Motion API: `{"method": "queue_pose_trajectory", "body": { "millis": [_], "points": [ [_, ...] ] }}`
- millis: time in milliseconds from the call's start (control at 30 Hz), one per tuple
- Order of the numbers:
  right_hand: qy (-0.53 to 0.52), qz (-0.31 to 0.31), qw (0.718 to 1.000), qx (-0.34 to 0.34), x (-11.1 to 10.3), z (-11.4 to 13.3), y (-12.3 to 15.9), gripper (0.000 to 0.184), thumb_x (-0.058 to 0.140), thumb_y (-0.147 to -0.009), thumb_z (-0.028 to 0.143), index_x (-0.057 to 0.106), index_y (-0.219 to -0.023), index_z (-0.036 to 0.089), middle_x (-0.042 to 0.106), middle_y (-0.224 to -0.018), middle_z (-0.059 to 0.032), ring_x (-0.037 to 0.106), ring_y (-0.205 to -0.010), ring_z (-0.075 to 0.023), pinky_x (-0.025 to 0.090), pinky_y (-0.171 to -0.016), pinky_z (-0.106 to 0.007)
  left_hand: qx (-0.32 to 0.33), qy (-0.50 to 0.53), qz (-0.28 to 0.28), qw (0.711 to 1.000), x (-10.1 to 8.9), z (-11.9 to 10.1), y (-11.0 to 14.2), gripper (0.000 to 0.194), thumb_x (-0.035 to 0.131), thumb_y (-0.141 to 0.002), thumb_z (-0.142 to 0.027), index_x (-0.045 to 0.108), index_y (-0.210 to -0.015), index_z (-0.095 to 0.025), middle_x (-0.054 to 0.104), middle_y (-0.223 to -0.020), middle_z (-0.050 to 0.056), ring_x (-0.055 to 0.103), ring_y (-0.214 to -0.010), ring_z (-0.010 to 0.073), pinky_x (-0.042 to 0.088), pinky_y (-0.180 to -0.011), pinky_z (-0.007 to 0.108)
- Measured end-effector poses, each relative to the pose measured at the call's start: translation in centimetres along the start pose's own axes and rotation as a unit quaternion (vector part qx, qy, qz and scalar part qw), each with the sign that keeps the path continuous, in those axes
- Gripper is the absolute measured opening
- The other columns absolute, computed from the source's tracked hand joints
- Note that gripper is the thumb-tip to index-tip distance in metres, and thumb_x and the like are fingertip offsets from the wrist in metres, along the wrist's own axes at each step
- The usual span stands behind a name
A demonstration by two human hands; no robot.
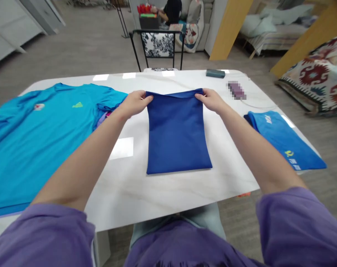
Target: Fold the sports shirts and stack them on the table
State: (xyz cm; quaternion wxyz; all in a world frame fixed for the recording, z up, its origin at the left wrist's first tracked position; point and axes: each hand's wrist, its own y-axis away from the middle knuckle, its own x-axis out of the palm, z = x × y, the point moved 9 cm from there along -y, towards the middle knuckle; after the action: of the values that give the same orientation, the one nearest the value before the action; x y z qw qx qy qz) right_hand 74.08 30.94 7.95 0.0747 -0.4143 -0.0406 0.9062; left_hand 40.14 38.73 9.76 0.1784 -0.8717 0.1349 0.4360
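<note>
A dark blue garment (177,133) lies folded into a rectangle in the middle of the white table (163,193). My left hand (135,102) pinches its far left corner, fingers closed on the cloth. My right hand (211,100) grips the far right corner the same way. The far edge is slightly raised between both hands. Both forearms reach out from purple sleeves.
A turquoise shirt (32,133) lies spread at the left over other clothes. A folded blue shirt (285,141) rests at the right edge. A dark case (215,73) and a blurred object (236,90) sit at the far side. A black chair (159,44) stands behind; a person sits beyond.
</note>
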Motion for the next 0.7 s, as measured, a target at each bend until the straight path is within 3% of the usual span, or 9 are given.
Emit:
{"method": "queue_pose_trajectory", "body": {
  "millis": [33,100,200,267,433,533,633,700],
  "points": [
    [0.044,-0.020,0.998,0.033,1.6,-1.7,-1.5,0.067,0.056,-0.116,0.048,0.061,-0.146,-0.012,0.068,-0.149,-0.0316,0.069,-0.134,-0.0337,0.049,-0.123,-0.054,-0.010,-0.019,-0.006,1.000,2.3,1.1,-1.2,0.058,0.066,-0.111,-0.047,0.070,-0.139,0.004,0.072,-0.138,0.026,0.068,-0.130,0.0355,0.049,-0.125,0.057],
    [0.115,-0.045,0.991,0.043,4.8,-3.5,-3.0,0.069,0.066,-0.113,0.047,0.055,-0.160,-0.003,0.057,-0.165,-0.0321,0.057,-0.151,-0.0435,0.042,-0.129,-0.069,-0.006,-0.043,-0.009,0.999,6.6,2.3,-2.3,0.066,0.064,-0.111,-0.049,0.059,-0.160,-0.005,0.056,-0.164,0.026,0.053,-0.153,0.0387,0.035,-0.136,0.058],
    [0.164,-0.002,0.986,-0.019,10.0,-4.2,-3.0,0.072,0.051,-0.117,0.060,0.048,-0.172,0.013,0.036,-0.184,-0.0214,0.032,-0.171,-0.0446,0.022,-0.138,-0.076,0.028,-0.083,0.035,0.996,12.0,2.6,-1.8,0.067,0.052,-0.113,-0.061,0.054,-0.170,-0.026,0.039,-0.183,0.012,0.030,-0.172,0.0387,0.021,-0.143,0.058],
    [0.176,0.029,0.984,-0.024,12.1,-5.1,-3.0,0.078,0.042,-0.116,0.071,0.046,-0.175,0.019,0.024,-0.190,-0.0159,0.019,-0.175,-0.0446,0.010,-0.139,-0.078,0.031,-0.114,0.059,0.991,14.0,2.9,-1.4,0.072,0.047,-0.112,-0.066,0.050,-0.174,-0.030,0.029,-0.189,0.008,0.019,-0.176,0.0400,0.014,-0.144,0.063],
    [0.190,0.047,0.981,-0.013,13.3,-6.7,-5.3,0.095,0.042,-0.111,0.081,0.035,-0.180,0.017,0.014,-0.191,-0.0185,0.011,-0.174,-0.0532,-0.001,-0.133,-0.086,0.009,-0.135,0.068,0.989,14.4,3.7,-2.8,0.080,0.045,-0.110,-0.070,0.041,-0.179,-0.031,0.020,-0.192,0.007,0.015,-0.177,0.0412,0.011,-0.143,0.067],
    [0.213,0.031,0.976,-0.010,12.6,-4.8,-5.6,0.100,0.045,-0.110,0.080,0.032,-0.181,0.012,0.017,-0.190,-0.0214,0.007,-0.175,-0.0534,-0.007,-0.133,-0.084,-0.008,-0.136,0.077,0.988,14.3,3.0,-2.9,0.081,0.047,-0.109,-0.068,0.042,-0.178,-0.028,0.020,-0.191,0.009,0.010,-0.178,0.0430,0.009,-0.143,0.069],
    [0.218,-0.022,0.975,-0.031,10.0,0.0,-1.1,0.093,0.039,-0.114,0.075,0.034,-0.179,0.009,0.023,-0.188,-0.0228,0.016,-0.175,-0.0459,0.003,-0.141,-0.074,0.033,-0.124,0.031,0.991,12.1,-0.4,1.0,0.079,0.048,-0.111,-0.061,0.041,-0.178,-0.020,0.025,-0.189,0.016,0.012,-0.178,0.0421,0.011,-0.143,0.066],
    [0.200,-0.019,0.977,-0.073,8.3,3.4,5.0,0.087,0.040,-0.115,0.072,0.040,-0.176,0.010,0.033,-0.185,-0.0228,0.030,-0.172,-0.0418,0.020,-0.142,-0.066,0.111,-0.088,0.019,0.990,10.0,-3.7,6.6,0.074,0.050,-0.113,-0.058,0.045,-0.174,-0.016,0.039,-0.181,0.020,0.027,-0.174,0.0394,0.023,-0.143,0.060]
  ]
}}
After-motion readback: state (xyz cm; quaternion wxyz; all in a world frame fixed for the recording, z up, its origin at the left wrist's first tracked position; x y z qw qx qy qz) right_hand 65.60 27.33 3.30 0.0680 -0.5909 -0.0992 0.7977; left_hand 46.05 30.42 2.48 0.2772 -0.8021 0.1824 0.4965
